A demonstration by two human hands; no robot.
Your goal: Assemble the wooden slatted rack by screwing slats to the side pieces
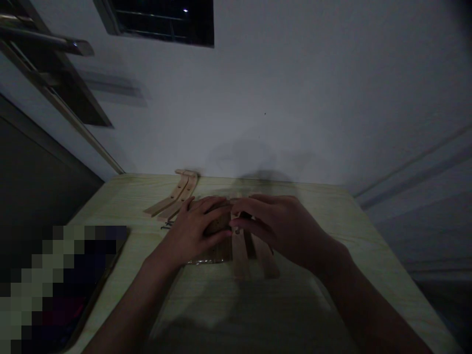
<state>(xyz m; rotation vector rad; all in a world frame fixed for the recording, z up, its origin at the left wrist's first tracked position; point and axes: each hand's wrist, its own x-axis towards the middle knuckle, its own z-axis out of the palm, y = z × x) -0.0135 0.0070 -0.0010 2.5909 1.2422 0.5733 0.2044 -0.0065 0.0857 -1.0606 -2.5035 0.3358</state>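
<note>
My left hand [201, 223] lies with fingers spread over a dark brown wooden piece [217, 225], which it partly covers. My right hand [275, 221] is just beside it, thumb and fingertips brought together over the pale wooden strips [241, 258]. What sits in that pinch is hidden by the fingers. A hole shows in the nearer strip by the right fingertips. Beneath the left hand, a shiny clear edge [206, 261] shows along the front of the brown piece.
Two more bent pale wooden strips with holes [180, 194] lie at the table's back left. Several dark screws [167, 225] are near my left wrist. A pixelated dark flat object [99, 280] rests at the left edge. A white wall [295, 98] stands behind the table [313, 305].
</note>
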